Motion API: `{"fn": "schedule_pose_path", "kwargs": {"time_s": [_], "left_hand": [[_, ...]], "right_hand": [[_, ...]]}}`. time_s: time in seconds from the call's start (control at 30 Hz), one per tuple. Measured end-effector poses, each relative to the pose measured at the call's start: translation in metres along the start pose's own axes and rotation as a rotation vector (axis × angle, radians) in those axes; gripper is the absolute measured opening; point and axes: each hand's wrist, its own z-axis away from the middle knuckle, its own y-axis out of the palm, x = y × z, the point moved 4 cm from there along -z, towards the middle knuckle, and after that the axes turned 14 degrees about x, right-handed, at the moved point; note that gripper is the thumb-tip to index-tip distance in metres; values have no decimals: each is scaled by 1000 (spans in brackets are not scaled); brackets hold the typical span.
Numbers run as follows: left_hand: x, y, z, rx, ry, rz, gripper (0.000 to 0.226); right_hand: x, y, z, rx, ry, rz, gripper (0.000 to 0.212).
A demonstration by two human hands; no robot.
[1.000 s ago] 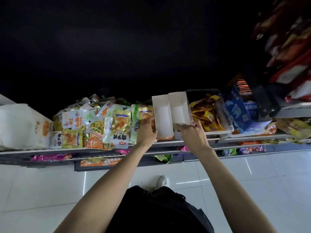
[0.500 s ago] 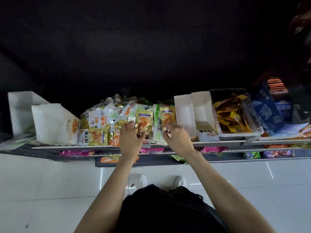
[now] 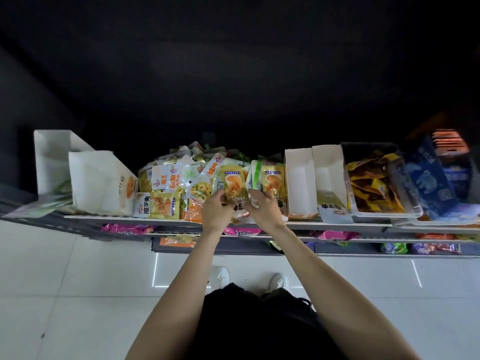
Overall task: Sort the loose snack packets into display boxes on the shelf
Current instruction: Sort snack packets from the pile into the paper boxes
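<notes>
Head view: at the front edge of the white shelf (image 3: pixel 306 225), the left hand (image 3: pixel 217 212) and right hand (image 3: pixel 262 210) together pinched an upright olive-gold plastic snack packet (image 3: pixel 234 185) above the loose heap of packets (image 3: pixel 181 183); two white cardboard display boxes (image 3: pixel 315 175) stood just right, one packet inside the right-hand box

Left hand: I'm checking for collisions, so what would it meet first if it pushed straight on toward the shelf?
Probably the heap of loose packets right behind the gold packet the left hand pinches; depth is unclear.
</notes>
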Motion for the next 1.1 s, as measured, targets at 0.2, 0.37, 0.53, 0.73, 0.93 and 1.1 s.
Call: {"fn": "schedule_pose_path", "kwargs": {"time_s": [0.2,0.37,0.53,0.73,0.93,1.1], "left_hand": [[-36,-2,29,80,151,688,15],[-64,35,19,92,221,527,18],[-73,76,9,176,269,326,26],[-97,130,4,420,251,-69,46],[-92,159,3,598,36,128,45],[-87,161,8,575,49,210,37]], "right_hand": [[5,-22,48,22,-49,-1074,25],[-25,-93,100,-602,-135,-627,14],[-66,-138,147,-916,-232,-25,11],[-88,-132,123,-737,-208,525,20],[-89,-129,95,-545,-196,719,59],[-101,-126,88,-364,-179,831,43]]}}
